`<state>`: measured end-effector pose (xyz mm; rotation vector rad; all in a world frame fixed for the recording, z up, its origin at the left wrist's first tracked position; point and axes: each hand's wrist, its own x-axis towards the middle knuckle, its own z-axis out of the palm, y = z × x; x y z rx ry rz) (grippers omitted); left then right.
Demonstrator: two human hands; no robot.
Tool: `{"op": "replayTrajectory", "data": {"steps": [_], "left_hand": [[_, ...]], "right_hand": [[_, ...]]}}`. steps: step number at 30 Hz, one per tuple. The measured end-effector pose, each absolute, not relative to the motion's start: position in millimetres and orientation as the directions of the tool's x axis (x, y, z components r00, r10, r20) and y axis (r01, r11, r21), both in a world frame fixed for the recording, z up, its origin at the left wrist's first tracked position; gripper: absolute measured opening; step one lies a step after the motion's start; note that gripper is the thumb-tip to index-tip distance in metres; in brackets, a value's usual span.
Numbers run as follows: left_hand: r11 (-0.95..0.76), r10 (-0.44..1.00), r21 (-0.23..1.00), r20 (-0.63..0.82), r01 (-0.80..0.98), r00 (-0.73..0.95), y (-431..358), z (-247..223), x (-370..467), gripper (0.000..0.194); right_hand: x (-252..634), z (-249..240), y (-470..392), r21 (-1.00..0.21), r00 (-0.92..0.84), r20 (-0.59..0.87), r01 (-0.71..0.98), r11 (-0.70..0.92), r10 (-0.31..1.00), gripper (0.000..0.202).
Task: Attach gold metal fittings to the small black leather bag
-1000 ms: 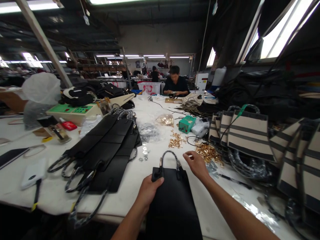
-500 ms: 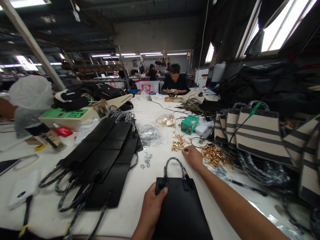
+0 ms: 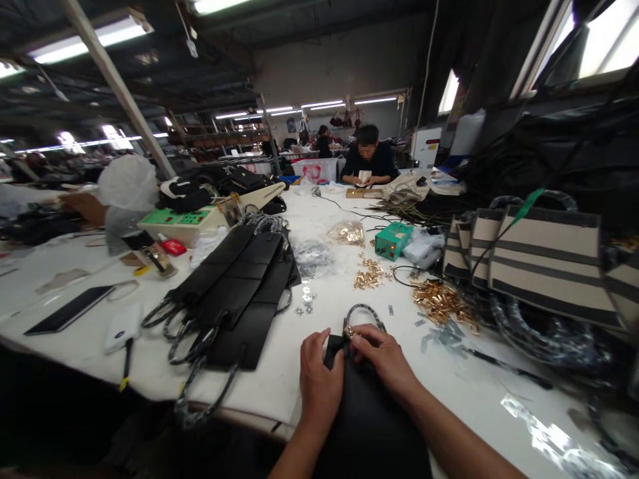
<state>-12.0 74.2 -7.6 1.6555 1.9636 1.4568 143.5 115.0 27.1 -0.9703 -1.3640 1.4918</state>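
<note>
A black bag panel [image 3: 379, 426] with a looped, plastic-wrapped handle [image 3: 366, 309] lies at the table's front edge. My left hand [image 3: 321, 379] grips the panel's upper left corner, thumb on the front face. Between the thumb and fingers of my right hand [image 3: 382, 356] is a small gold metal piece [image 3: 351, 330], held at the left foot of the handle. Beyond are loose gold pieces [image 3: 368, 274] and a larger gold pile [image 3: 439, 301]. Small flat metal plates [image 3: 449, 332] lie right of the panel.
Stacked black panels [image 3: 234, 286] with handles lie to the left. A green box [image 3: 393, 241] with a cable stands ahead, striped beige panels [image 3: 546, 256] at the right. A phone [image 3: 70, 309] is far left. A person [image 3: 368, 159] sits across the table.
My right hand has come back from the gold pieces to the handle's base with one piece in it. The view has shifted left, and the left hand's fingers have moved up the panel corner.
</note>
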Motion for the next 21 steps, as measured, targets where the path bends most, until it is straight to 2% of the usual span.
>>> {"op": "replayTrajectory", "data": {"steps": [2,4,7,13,15,18,21], "left_hand": [[-0.165,0.797,0.675,0.521,0.719,-0.307,70.2,-5.7,-8.9,0.042],[-0.212,0.821,0.675,0.515,0.706,-0.246,67.4,-4.7,-5.6,0.043],[-0.224,0.887,0.776,0.413,0.590,-0.206,67.3,-5.3,-2.3,0.039],[-0.070,0.954,0.951,0.152,0.300,-0.260,73.0,-4.2,-8.3,0.028],[-0.028,0.967,0.977,0.080,0.214,-0.240,74.0,-1.0,-10.8,0.027],[0.026,0.972,0.985,0.016,0.173,-0.234,74.6,3.8,-12.7,0.024],[0.006,0.969,0.980,0.044,0.200,-0.244,75.0,5.2,-13.7,0.020]], "right_hand": [[140.8,20.6,114.2,-0.996,-0.359,-0.023,-0.075,-0.053,0.933,0.033],[140.4,15.9,116.0,-0.996,-0.393,-0.050,-0.048,-0.075,0.918,0.035],[141.2,12.6,118.7,-0.998,-0.415,-0.062,0.008,-0.065,0.908,0.038],[141.4,10.8,120.2,-0.985,-0.431,0.023,0.145,0.094,0.902,0.034],[141.4,11.0,120.5,-0.981,-0.404,0.053,0.151,0.123,0.913,0.029],[141.3,11.2,121.0,-0.988,-0.341,0.041,0.128,0.089,0.939,0.023],[141.2,11.0,121.3,-0.992,-0.335,-0.008,0.124,0.035,0.942,0.022]]}}
